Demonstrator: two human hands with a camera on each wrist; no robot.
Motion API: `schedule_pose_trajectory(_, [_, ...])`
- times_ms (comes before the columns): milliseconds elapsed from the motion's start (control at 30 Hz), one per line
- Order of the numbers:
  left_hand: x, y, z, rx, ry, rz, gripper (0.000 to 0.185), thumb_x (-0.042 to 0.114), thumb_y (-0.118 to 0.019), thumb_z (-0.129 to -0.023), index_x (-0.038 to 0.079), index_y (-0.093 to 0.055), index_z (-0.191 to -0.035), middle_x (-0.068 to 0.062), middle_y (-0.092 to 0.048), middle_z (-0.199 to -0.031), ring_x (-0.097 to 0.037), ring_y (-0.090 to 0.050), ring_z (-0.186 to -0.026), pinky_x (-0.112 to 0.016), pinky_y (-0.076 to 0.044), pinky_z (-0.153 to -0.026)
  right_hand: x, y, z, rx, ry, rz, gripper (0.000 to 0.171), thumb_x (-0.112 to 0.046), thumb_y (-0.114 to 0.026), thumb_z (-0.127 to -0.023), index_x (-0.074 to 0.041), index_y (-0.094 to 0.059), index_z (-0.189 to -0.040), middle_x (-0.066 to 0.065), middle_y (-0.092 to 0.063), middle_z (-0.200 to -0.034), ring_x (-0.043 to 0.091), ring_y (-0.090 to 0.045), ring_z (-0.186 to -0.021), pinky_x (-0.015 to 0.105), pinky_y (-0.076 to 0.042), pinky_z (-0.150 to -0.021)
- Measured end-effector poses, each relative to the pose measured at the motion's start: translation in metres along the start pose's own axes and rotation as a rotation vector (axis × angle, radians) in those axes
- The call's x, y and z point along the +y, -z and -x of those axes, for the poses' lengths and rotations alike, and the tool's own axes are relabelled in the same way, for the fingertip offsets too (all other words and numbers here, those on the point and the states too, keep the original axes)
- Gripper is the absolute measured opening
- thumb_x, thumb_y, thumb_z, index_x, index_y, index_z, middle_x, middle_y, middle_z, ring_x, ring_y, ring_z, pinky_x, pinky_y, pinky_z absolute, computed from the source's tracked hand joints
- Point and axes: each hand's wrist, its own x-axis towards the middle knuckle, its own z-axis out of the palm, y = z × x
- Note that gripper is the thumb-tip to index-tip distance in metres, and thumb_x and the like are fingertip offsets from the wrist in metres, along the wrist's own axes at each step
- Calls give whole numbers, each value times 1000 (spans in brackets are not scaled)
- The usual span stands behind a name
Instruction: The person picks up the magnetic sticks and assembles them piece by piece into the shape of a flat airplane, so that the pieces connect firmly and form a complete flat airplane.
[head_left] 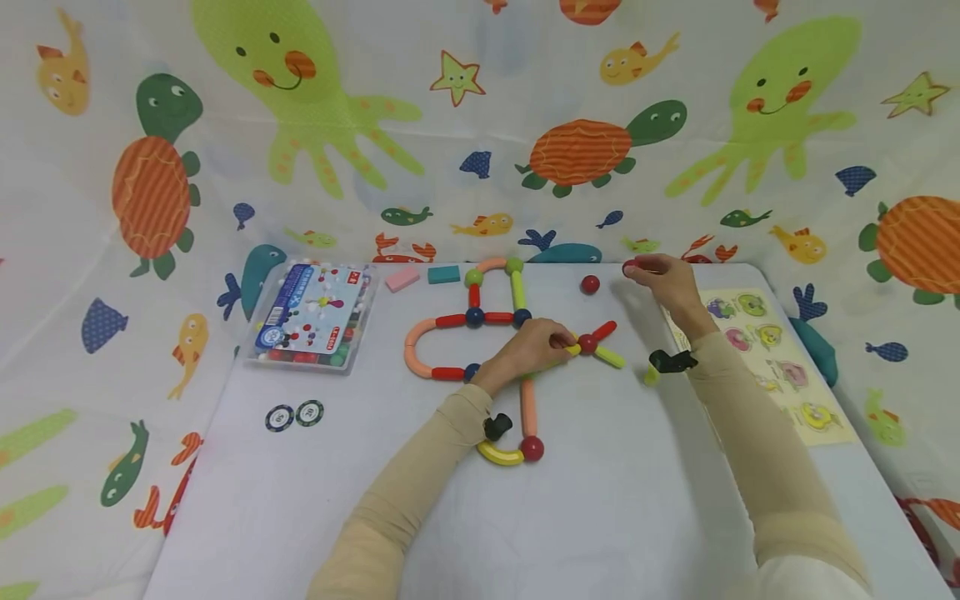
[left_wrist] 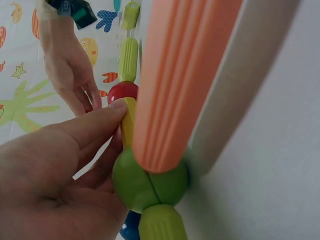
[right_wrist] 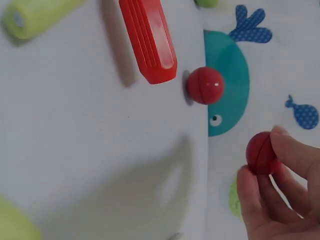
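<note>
From the head camera we look down on a white table (head_left: 300, 517) hemmed in by a sea-creature printed cloth (head_left: 585, 150). At the centre sits a figure of smooth plastic rods and balls (head_left: 480, 321), with straight and curved pieces in red, orange, yellow and green. The left hand (head_left: 528, 350) rests on the figure, its fingertips at a yellow rod (head_left: 573, 350) that meets a red ball (head_left: 588, 342) at the hand's 3 o'clock. The right hand (head_left: 663, 283) is at the table's far edge, at 1 o'clock from the figure, pinching a small red ball (head_left: 630, 267); a loose red ball (head_left: 590, 284) lies just beside it at 9 o'clock. A clear box of pieces (head_left: 315, 317) sits at 9 o'clock from the figure, two round chips (head_left: 294, 414) near it, and a picture puzzle board (head_left: 772, 358) at 3 o'clock. The left wrist camera shows what the head view cannot: a ribbed orange rod (left_wrist: 185, 80) in close-up joins a glossy green ball (left_wrist: 147, 182), and the left thumb presses the yellow rod (left_wrist: 129, 122), fingers curled under it. The right wrist camera shows the right hand (right_wrist: 280, 200) with thumb and fingers clamped on its red ball (right_wrist: 261, 152), held off the table; the loose ball (right_wrist: 205, 85) lies at its 11 o'clock, close to the tip of a ribbed red rod (right_wrist: 149, 42).
</note>
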Motion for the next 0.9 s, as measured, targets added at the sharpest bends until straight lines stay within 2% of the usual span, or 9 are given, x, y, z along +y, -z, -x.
schedule_pose_trajectory(167, [0,2,0,6,4,1,24,13,-72,-95,10,-73,-119,-2,-72,-109,-13,-61,-96,-21,-51,-86,1,9,23,-44,51,30,67,-53,-71,-91,-13,-55,-143,14,-60,-139,27,-53,-128,49,-40,-113])
schedule_pose_trajectory(400, [0,0,0,13,-15,-8,24,13,-72,-95,9,-74,-118,-3,-72,-107,-13,-61,-94,-21,-51,-85,19,1,50,-164,82,86,60,-44,-71,-94,-9,-56,-141,18,-61,-138,32,-53,-128,54,-40,-113])
schedule_pose_trajectory(633, [-1,-3,1,14,-11,-18,24,14,-72,-95,9,-74,-118,-2,-71,-106,-12,-61,-93,-20,-50,-84,36,-9,54,-185,80,115,51,-33,-71,-96,-9,-59,-138,18,-62,-138,35,-54,-130,54,-40,-112])
schedule_pose_trajectory(900, [1,-2,2,18,-4,-12,24,13,-72,-95,9,-73,-118,-2,-71,-106,-13,-61,-94,-20,-51,-86,38,-10,55,-204,92,107,46,-26,-69,-98,-8,-58,-139,20,-60,-139,37,-54,-131,53,-40,-113])
